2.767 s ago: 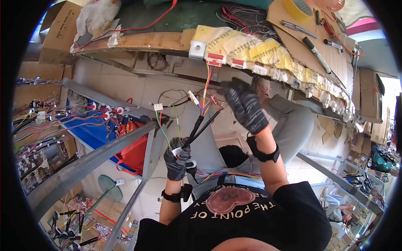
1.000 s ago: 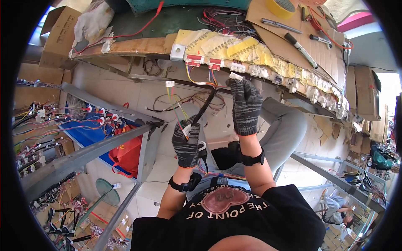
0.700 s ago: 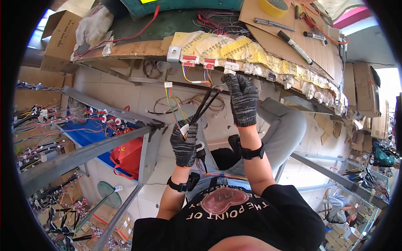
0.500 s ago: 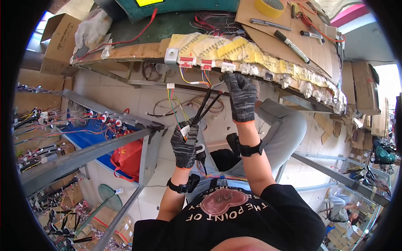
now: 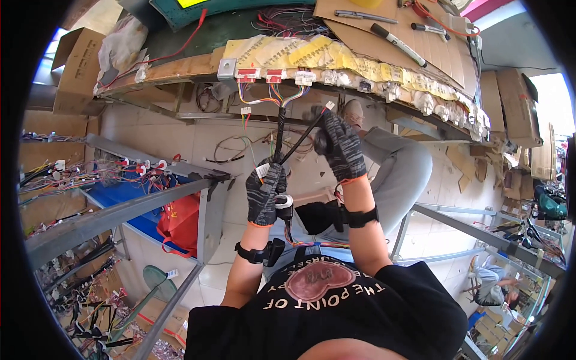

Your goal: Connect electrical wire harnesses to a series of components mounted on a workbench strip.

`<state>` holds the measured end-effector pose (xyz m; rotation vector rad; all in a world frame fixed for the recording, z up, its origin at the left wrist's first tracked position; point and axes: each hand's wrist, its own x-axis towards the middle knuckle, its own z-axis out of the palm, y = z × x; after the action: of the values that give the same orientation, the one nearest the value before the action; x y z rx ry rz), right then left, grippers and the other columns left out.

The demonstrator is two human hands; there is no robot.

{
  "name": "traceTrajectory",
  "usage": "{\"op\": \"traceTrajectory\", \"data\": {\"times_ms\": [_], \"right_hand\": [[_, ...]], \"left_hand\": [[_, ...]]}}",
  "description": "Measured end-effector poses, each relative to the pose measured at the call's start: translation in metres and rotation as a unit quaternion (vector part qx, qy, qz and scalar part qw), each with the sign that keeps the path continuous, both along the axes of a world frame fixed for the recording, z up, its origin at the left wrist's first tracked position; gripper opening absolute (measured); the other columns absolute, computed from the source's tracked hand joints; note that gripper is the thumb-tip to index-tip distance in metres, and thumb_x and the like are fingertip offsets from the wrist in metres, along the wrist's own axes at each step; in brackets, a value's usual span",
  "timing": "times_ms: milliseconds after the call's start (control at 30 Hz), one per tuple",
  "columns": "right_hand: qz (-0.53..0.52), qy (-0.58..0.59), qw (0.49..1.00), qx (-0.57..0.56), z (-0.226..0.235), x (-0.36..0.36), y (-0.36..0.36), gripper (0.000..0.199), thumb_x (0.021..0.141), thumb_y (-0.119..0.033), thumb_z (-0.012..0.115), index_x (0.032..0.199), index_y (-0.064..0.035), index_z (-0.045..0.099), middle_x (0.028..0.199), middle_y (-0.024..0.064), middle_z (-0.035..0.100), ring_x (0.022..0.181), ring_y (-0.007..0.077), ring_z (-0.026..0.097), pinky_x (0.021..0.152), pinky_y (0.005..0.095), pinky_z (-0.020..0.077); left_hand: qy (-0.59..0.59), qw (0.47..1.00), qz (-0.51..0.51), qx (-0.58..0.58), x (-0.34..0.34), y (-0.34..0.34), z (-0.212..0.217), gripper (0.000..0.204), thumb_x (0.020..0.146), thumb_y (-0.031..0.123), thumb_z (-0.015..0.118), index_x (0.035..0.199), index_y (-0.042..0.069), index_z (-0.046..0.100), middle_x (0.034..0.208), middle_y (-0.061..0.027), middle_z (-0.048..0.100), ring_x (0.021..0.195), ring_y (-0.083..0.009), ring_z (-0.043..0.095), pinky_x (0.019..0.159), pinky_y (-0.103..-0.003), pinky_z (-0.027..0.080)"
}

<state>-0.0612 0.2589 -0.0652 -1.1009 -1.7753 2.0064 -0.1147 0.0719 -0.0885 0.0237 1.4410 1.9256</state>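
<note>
Left hand: in a grey-black knitted glove with an orange cuff (image 5: pixel 264 195), its fingers closed around the gathered lower part of the wiring harness.
Wiring harness: a black-sleeved bundle of multicoloured wires (image 5: pixel 280 129), rising from the left hand toward the bench edge and fanning out into coloured wires near the top.
Right hand: in a matching knitted glove (image 5: pixel 343 150), raised to the right of the left hand, fingertips just beside the tip of the slanting branch; a blur there hides whether they grip it.
Slanting branch: a thin black-sleeved arm of the harness (image 5: pixel 303 139), running from the left hand up to a small white plastic connector (image 5: pixel 328 106) by the right fingertips.
Seated plugs: ahead of the hands, two red-and-white connector blocks (image 5: pixel 246 75) (image 5: pixel 274 76) and a white connector block (image 5: pixel 305 77) in a row along the bench edge, with harness wires running into them.
Loose end: a white rectangular connector on thin coloured wires (image 5: pixel 245 111), above the left hand, apart from the bench edge.
Label: a white paper tag (image 5: pixel 262 171) at the left hand's fingers.
Bench edge: yellowed, taped paper strips (image 5: pixel 312 53) beyond both hands.
Cardboard: a brown sheet bearing pens (image 5: pixel 360 30), beyond the right hand.
Left side: a red fabric bag (image 5: pixel 182 223), well left of the left hand.
</note>
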Motion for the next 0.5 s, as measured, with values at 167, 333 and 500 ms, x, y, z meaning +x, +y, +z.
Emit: {"op": "traceTrajectory", "data": {"times_ms": [167,333,500], "right_hand": [[-0.053,0.273,0.943,-0.181,0.001,-0.018,0.002,0.025,0.09,-0.02,0.052,0.109,-0.0048,0.055,0.093,0.0047,0.061,0.05,0.0034,0.04,0.046,0.0166,0.033],[-0.121,0.181,0.972,-0.084,0.018,-0.026,0.009,0.013,0.084,-0.017,0.061,0.087,-0.0051,0.063,0.075,0.0032,0.063,0.047,0.0029,0.041,0.043,0.0172,0.0314],[-0.158,0.145,0.977,-0.006,0.029,-0.036,0.003,0.01,0.081,-0.012,0.063,0.078,-0.002,0.064,0.068,0.0019,0.063,0.055,0.0045,0.049,0.05,0.0193,0.0369]], "left_hand": [[-0.037,0.998,-0.005,0.044,0.004,0.015,-0.016,0.025,0.084,0.017,0.061,0.103,0.002,0.057,0.071,0.0019,0.055,0.056,-0.0048,0.047,0.048,-0.018,0.037],[-0.064,0.998,-0.009,0.012,0.009,0.03,-0.011,0.037,0.085,0.018,0.059,0.117,0.003,0.05,0.076,0.0003,0.058,0.064,-0.0101,0.057,0.055,-0.021,0.05],[-0.165,0.981,0.078,0.065,0.002,0.019,-0.043,0.039,0.091,0.027,0.047,0.126,0.011,0.043,0.116,-0.012,0.052,0.091,-0.0214,0.06,0.048,-0.028,0.052]]}}
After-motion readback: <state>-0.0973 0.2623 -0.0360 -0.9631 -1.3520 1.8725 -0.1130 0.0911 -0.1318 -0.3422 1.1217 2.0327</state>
